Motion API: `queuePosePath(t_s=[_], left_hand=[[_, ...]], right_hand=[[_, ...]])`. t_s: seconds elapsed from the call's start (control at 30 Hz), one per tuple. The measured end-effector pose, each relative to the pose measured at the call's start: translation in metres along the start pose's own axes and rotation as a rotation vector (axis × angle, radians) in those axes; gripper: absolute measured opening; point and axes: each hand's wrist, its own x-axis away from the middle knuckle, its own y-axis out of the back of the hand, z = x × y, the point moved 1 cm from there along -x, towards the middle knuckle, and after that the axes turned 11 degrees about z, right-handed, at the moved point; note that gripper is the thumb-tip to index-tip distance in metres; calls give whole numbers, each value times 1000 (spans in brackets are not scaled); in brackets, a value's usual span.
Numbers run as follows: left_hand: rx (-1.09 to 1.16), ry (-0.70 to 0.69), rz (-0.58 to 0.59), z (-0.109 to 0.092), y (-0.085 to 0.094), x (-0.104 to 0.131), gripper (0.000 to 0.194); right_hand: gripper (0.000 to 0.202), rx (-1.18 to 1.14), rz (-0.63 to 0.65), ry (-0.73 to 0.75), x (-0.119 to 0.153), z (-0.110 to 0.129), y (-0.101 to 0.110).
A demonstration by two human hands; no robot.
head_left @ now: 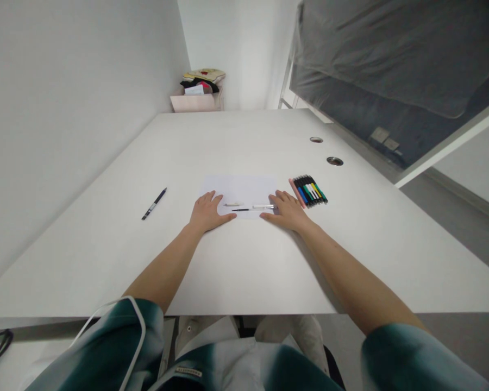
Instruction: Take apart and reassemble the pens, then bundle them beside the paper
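On the white table lies a pale sheet of paper (pixel 240 187). My left hand (pixel 207 213) rests flat at its left side, fingers spread and thumb pointing inward. Mirroring it, my right hand (pixel 286 212) lies spread at the sheet's right side. Between the hands are loose pen parts: a thin dark-tipped refill (pixel 241 210), a short whitish piece (pixel 232 205) and a clear barrel (pixel 263 206). The barrel's right end reaches my right fingers; whether they touch it I cannot tell. Neither hand grips anything.
Several pens (pixel 309 191) lie in a row just beyond my right hand, with a pink strip (pixel 296 193) along their left side. One dark pen (pixel 154 204) lies apart on the left. Two round cable holes (pixel 334 161) pierce the table (pixel 244 266). A pink box (pixel 193 103) stands behind it.
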Motion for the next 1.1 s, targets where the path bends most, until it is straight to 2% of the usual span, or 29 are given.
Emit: queuePosePath(t_s=[0.33,0.5,0.57,0.67,0.8,1.1], left_hand=[[17,-8,-10,-2,1,1,85],[39,-112,-53,-6,4,2,73],[57,-176,-75,-9,6,3,65],[67,-256,-84,-13,7,5,54],[71,-317,-79,-17,8,6,44],[78,-324,-76,-17,5,5,37]], right_hand=[[65,-12,-17,12,0,0,0],[66,-64,-61,19,-1,0,1],[62,-94,-91,59,-1,3,3],[45,-127,-108,180,1,11,5],[32,-123,-109,309,4,22,5],[25,-129,-125,358,2,23,2]])
